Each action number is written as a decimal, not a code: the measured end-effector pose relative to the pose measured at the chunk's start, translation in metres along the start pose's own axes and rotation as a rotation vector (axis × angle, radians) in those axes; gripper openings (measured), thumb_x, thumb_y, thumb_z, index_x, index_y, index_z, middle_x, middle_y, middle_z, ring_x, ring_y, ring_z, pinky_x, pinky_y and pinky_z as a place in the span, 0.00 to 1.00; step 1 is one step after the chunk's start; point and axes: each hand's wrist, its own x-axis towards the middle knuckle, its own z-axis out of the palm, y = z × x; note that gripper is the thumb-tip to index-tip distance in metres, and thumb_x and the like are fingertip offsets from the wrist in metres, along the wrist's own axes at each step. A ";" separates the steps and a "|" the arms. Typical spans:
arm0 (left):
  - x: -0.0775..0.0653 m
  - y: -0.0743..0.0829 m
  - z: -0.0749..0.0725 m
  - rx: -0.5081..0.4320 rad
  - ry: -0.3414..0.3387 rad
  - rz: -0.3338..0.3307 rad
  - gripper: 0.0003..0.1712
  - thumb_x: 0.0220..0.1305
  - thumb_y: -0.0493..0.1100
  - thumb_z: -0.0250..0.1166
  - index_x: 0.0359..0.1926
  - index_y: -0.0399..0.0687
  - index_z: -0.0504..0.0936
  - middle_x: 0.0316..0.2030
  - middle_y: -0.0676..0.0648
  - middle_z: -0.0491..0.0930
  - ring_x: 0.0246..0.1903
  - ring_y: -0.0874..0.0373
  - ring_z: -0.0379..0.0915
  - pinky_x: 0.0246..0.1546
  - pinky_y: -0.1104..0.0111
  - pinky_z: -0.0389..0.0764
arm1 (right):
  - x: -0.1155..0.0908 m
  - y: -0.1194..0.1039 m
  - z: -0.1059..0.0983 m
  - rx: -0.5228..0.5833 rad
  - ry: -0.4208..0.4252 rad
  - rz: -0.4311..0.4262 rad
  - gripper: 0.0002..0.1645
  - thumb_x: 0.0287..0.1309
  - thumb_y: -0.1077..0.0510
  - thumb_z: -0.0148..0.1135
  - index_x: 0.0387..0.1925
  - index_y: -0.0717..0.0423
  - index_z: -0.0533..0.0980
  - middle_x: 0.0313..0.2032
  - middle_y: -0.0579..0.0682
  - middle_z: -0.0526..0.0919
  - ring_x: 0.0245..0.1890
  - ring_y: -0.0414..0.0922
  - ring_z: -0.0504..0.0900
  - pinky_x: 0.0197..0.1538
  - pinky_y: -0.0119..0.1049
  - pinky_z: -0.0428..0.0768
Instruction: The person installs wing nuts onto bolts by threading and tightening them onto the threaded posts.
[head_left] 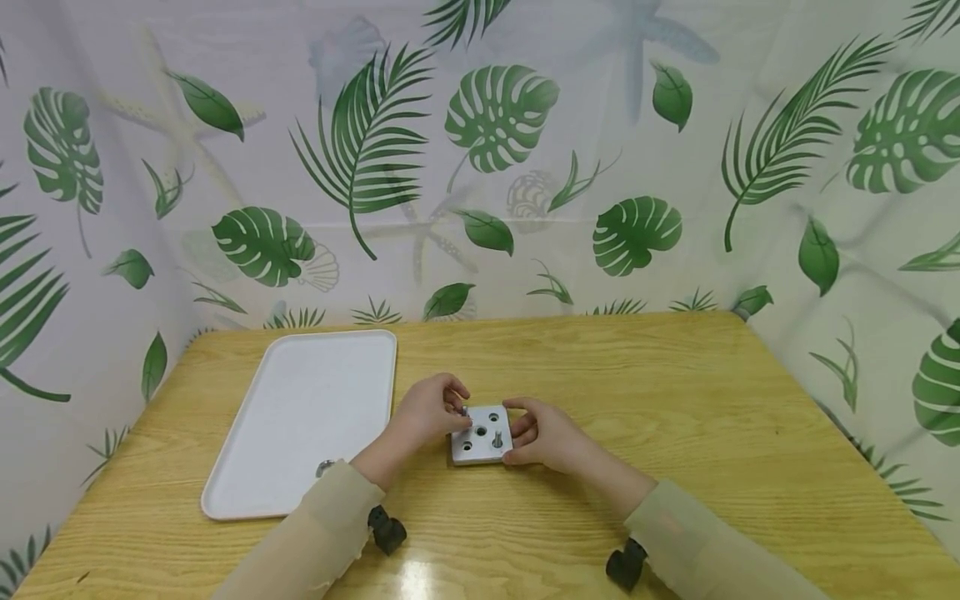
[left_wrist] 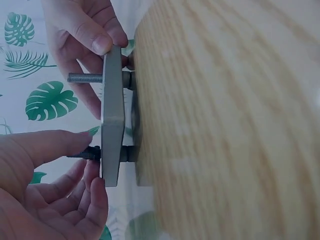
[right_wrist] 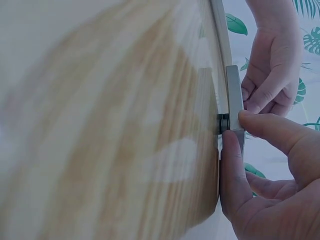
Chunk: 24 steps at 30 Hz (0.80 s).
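A square metal plate (head_left: 486, 447) with several holes lies near the middle of the table, raised a little off the wood on the heads of two bolts. One threaded bolt (head_left: 497, 438) stands upright through its near right corner. At the far left corner, a second bolt (left_wrist: 89, 153) points up, pinched between the thumb and fingers of my left hand (head_left: 426, 410). My right hand (head_left: 551, 437) grips the plate's right edge, thumb on top and a finger beneath, as the right wrist view shows.
Left of the plate is a white tray (head_left: 322, 408) with a small shiny metal piece (head_left: 324, 468) near its front right, partly hidden by the left sleeve (head_left: 330, 508). A leaf-patterned curtain (head_left: 525, 250) borders the table's (head_left: 637, 375) back and sides.
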 end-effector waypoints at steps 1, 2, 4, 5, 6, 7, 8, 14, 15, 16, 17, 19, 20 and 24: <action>0.000 0.000 0.000 -0.013 -0.004 0.005 0.16 0.60 0.32 0.78 0.49 0.39 0.85 0.38 0.45 0.85 0.35 0.58 0.78 0.38 0.69 0.80 | 0.000 0.000 0.000 0.001 0.001 -0.001 0.50 0.54 0.68 0.79 0.76 0.67 0.65 0.48 0.59 0.85 0.43 0.44 0.87 0.47 0.37 0.87; 0.001 0.000 -0.001 -0.019 -0.009 0.013 0.16 0.60 0.30 0.77 0.48 0.39 0.85 0.39 0.45 0.85 0.36 0.58 0.78 0.39 0.69 0.80 | -0.001 -0.001 0.000 0.001 0.001 -0.002 0.50 0.54 0.68 0.79 0.76 0.67 0.65 0.48 0.60 0.85 0.43 0.44 0.87 0.47 0.37 0.87; 0.002 -0.001 -0.001 -0.023 -0.017 0.029 0.14 0.60 0.27 0.74 0.47 0.39 0.86 0.39 0.44 0.85 0.36 0.58 0.77 0.39 0.69 0.80 | -0.001 -0.001 0.000 0.003 0.002 -0.004 0.50 0.54 0.68 0.79 0.76 0.67 0.65 0.48 0.60 0.85 0.43 0.44 0.87 0.47 0.37 0.87; 0.002 -0.001 -0.002 -0.023 -0.022 0.034 0.14 0.61 0.26 0.73 0.47 0.39 0.86 0.39 0.44 0.85 0.36 0.58 0.77 0.39 0.68 0.80 | -0.001 -0.001 0.000 0.005 0.002 -0.004 0.50 0.54 0.68 0.79 0.76 0.67 0.65 0.48 0.60 0.85 0.43 0.43 0.87 0.47 0.37 0.87; 0.002 0.000 -0.002 -0.020 -0.025 0.037 0.14 0.61 0.25 0.71 0.46 0.40 0.86 0.39 0.45 0.85 0.36 0.58 0.77 0.39 0.69 0.79 | -0.001 -0.001 -0.001 0.005 0.002 -0.005 0.50 0.54 0.68 0.79 0.76 0.67 0.65 0.48 0.60 0.85 0.43 0.43 0.87 0.47 0.37 0.87; 0.002 0.000 -0.002 -0.015 -0.026 0.042 0.13 0.61 0.24 0.70 0.45 0.40 0.87 0.38 0.45 0.85 0.36 0.58 0.77 0.39 0.69 0.79 | -0.001 -0.001 0.000 0.006 0.001 -0.006 0.50 0.54 0.68 0.79 0.76 0.67 0.65 0.48 0.60 0.85 0.43 0.43 0.87 0.47 0.37 0.87; 0.002 0.000 -0.002 -0.012 -0.026 0.044 0.13 0.61 0.23 0.69 0.44 0.41 0.87 0.38 0.46 0.85 0.36 0.58 0.77 0.39 0.69 0.79 | -0.001 -0.001 0.000 0.007 0.000 -0.006 0.50 0.54 0.68 0.79 0.76 0.68 0.65 0.48 0.60 0.85 0.43 0.43 0.87 0.47 0.37 0.87; 0.003 0.001 -0.002 0.019 -0.019 0.053 0.14 0.63 0.23 0.64 0.39 0.45 0.88 0.36 0.48 0.86 0.37 0.58 0.78 0.41 0.68 0.77 | -0.001 -0.001 0.000 0.012 -0.003 -0.004 0.50 0.54 0.69 0.79 0.75 0.68 0.65 0.48 0.60 0.85 0.43 0.44 0.88 0.48 0.37 0.87; 0.003 0.001 -0.002 0.025 -0.019 0.056 0.15 0.63 0.23 0.63 0.39 0.45 0.88 0.35 0.48 0.86 0.37 0.58 0.78 0.41 0.68 0.77 | -0.001 -0.002 0.000 0.010 -0.003 -0.004 0.50 0.54 0.68 0.79 0.76 0.68 0.65 0.48 0.60 0.85 0.43 0.44 0.88 0.48 0.37 0.87; 0.003 0.001 -0.002 0.026 -0.022 0.058 0.15 0.63 0.23 0.63 0.39 0.45 0.88 0.35 0.48 0.86 0.37 0.57 0.78 0.41 0.68 0.77 | -0.001 -0.002 0.000 0.008 -0.003 -0.003 0.50 0.54 0.68 0.79 0.76 0.68 0.65 0.49 0.60 0.85 0.43 0.44 0.88 0.48 0.37 0.87; 0.003 0.002 -0.002 0.027 -0.024 0.060 0.16 0.63 0.23 0.62 0.40 0.45 0.88 0.36 0.48 0.86 0.37 0.57 0.78 0.41 0.68 0.76 | -0.001 -0.002 0.000 0.006 -0.002 -0.002 0.50 0.54 0.68 0.79 0.75 0.68 0.65 0.49 0.60 0.85 0.43 0.44 0.88 0.48 0.37 0.87; 0.003 0.002 -0.002 0.024 -0.028 0.065 0.16 0.62 0.23 0.63 0.42 0.44 0.88 0.38 0.47 0.87 0.38 0.56 0.79 0.42 0.67 0.77 | -0.002 -0.002 0.000 0.003 -0.002 -0.002 0.50 0.54 0.68 0.79 0.76 0.67 0.65 0.49 0.60 0.85 0.43 0.44 0.87 0.48 0.37 0.87; 0.003 0.002 -0.002 0.022 -0.028 0.065 0.15 0.62 0.24 0.64 0.43 0.44 0.88 0.40 0.46 0.87 0.40 0.55 0.80 0.42 0.66 0.79 | -0.002 -0.002 0.000 0.003 -0.002 -0.002 0.50 0.54 0.68 0.79 0.76 0.67 0.65 0.48 0.60 0.85 0.43 0.44 0.87 0.48 0.37 0.87; 0.000 0.002 -0.002 0.053 -0.008 0.066 0.13 0.65 0.36 0.71 0.50 0.43 0.86 0.48 0.44 0.87 0.45 0.52 0.82 0.46 0.61 0.83 | -0.002 -0.002 0.000 -0.005 -0.006 -0.004 0.50 0.55 0.68 0.79 0.75 0.67 0.65 0.48 0.59 0.84 0.43 0.43 0.87 0.48 0.37 0.87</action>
